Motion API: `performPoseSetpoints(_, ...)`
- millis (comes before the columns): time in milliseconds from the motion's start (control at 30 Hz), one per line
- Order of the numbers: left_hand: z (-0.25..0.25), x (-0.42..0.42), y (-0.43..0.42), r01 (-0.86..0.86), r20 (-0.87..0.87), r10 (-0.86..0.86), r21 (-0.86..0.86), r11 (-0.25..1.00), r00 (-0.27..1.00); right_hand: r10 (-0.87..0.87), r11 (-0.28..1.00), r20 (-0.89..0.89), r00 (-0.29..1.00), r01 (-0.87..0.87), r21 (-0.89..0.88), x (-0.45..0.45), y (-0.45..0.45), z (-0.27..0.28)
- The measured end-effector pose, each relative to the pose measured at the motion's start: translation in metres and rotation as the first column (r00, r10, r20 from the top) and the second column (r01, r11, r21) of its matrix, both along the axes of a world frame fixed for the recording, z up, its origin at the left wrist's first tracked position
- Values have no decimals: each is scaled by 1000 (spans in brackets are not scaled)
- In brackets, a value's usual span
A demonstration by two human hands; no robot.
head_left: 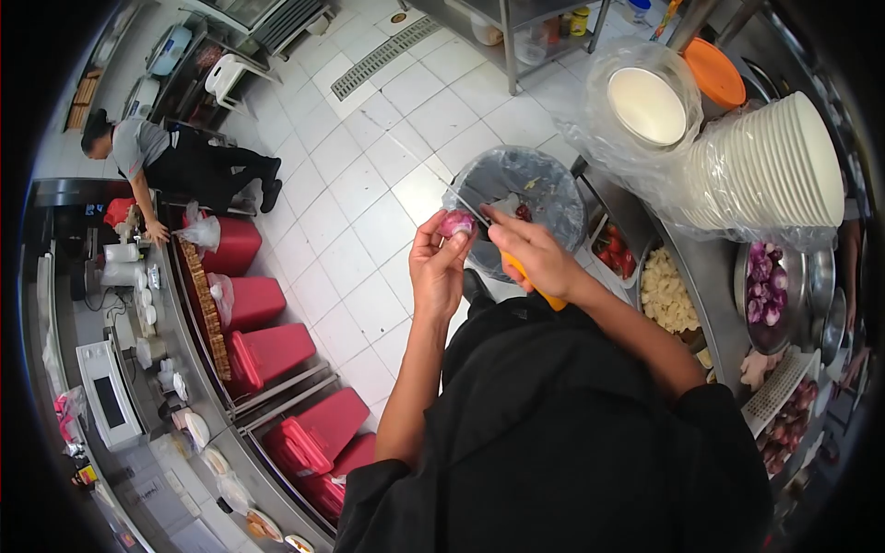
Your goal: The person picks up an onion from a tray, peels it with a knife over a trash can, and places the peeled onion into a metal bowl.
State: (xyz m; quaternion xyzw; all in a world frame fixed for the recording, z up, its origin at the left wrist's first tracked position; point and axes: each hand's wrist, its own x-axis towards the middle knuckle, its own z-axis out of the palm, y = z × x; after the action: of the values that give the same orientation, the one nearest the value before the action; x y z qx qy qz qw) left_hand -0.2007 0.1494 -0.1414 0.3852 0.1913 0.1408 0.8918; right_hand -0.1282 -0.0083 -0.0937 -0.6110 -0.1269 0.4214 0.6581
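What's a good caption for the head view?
Left hand holds an onion, right hand a yellow-handled knife, near a bin.

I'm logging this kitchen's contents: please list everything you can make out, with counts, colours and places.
Onion: one, pink, left hand
Knife: one, yellow handle, right hand
Lined bin: one, grey, under hands
Containers: many, white, upper right
Lid: one, orange, upper right
Bowled onions: several, purple, right
Darker onions: many, reddish, lower right
Pale pieces: many, cream, right
Red pieces: several, red, right
Lidded bins: at least four, red, left
Counter items: many, mixed, left
Stool: one, white, upper left
Person: one, grey shirt, upper left
Hands: two, bare, centre
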Motion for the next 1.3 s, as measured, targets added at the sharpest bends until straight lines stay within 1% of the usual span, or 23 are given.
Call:
performPoseSetpoints(67, 1, 3, -2, 11, -13, -11, -1, 1000, 1000, 39, 999, 66, 997, -41, 25, -3, -1, 0)
performPoseSetpoints(133, 3, 7, -5, 21, -17, -21, 0, 1000, 1000, 35, 999, 59, 998, -37, 33, -4, -3, -1)
performPoseSetpoints(200, 4, 10, -9, 29, -20, -29, 0, 1000, 999, 14, 999, 123, 992, -10, -36, -4, -5, -4)
performPoseSetpoints(233, 5, 11, -10, 30, -14, -30, 3, 1000, 999, 10, 999, 122, 992, -5, -36, -4, -5, -6)
performPoseSetpoints(300, 5, 11, -12, 35, -12, -35, 8, 999, 999, -10, 998, 218, 976, 22, -53, -5, -6, -11)
performPoseSetpoints(333, 3, 11, -13, 30, -7, -30, 7, 1000, 1000, -13, 998, 216, 976, 25, -53, -5, -6, -12)
performPoseSetpoints(400, 0, 10, -13, 27, -2, -27, 7, 1000, 1000, -15, 996, 312, 950, 43, -83, -4, -7, -14)
performPoseSetpoints(533, 1, 10, -17, -4, -13, 5, 20, 1000, 1000, -13, 995, 329, 944, 45, -90, -4, -8, -8)
performPoseSetpoints(600, 1, 9, -18, -20, -26, 21, 34, 999, 999, 19, 994, 221, 975, 6, -110, -4, -9, -4)
performPoseSetpoints(667, -2, 8, -17, -14, 28, 13, 42, 999, 1000, 22, 995, 185, 983, -4, -96, -6, -10, -3)
performPoseSetpoints(800, -1, 7, -14, -3, 17, 3, 43, 999, 1000, 7, 999, 88, 996, -2, -52, -7, -7, -1)
performPoseSetpoints(833, -3, 7, -13, -4, 16, 3, 45, 999, 1000, 7, 999, 90, 996, -2, -52, -8, -5, -3)
performPoseSetpoints(900, -7, 6, -12, -1, 14, 0, 44, 999, 1000, -58, 997, 223, 973, 69, -41, -11, -1, -13)
performPoseSetpoints(933, -8, 6, -12, -6, 5, 5, 54, 999, 1000, -60, 997, 223, 973, 71, -43, -11, 0, -15)
performPoseSetpoints(1000, -9, 5, -12, -11, -4, 11, 65, 998, 1000, -94, 995, 132, 987, 97, -17, -9, 1, -19)
performPoseSetpoints(1033, -9, 5, -12, 8, 7, -9, 56, 998, 1000, -93, 995, 131, 987, 96, -17, -8, 1, -18)
performPoseSetpoints(1100, -4, 7, -11, 23, 21, -24, 47, 999, 999, -65, 998, 14, 998, 65, 5, -4, -2, -12)
performPoseSetpoints(1133, -2, 9, -11, 39, 15, -40, 40, 998, 999, -61, 998, 12, 998, 61, 4, -3, -3, -11)
performPoseSetpoints(1200, 0, 13, -9, 48, 13, -49, 34, 998, 999, -45, 990, -95, 994, 57, 125, 3, -5, -11)
performPoseSetpoints(1233, 0, 15, -9, 65, 27, -64, -25, 998, 998, -33, 992, -135, 990, 49, 114, 6, -5, -10)
performPoseSetpoints(1267, 0, 15, -9, 87, 41, -83, -86, 993, 996, -32, 992, -135, 990, 48, 116, 8, -5, -8)
performPoseSetpoints(1300, -3, 15, -7, 104, 38, -102, -81, 991, 994, -30, 994, -158, 987, 46, 99, 10, -5, -7)
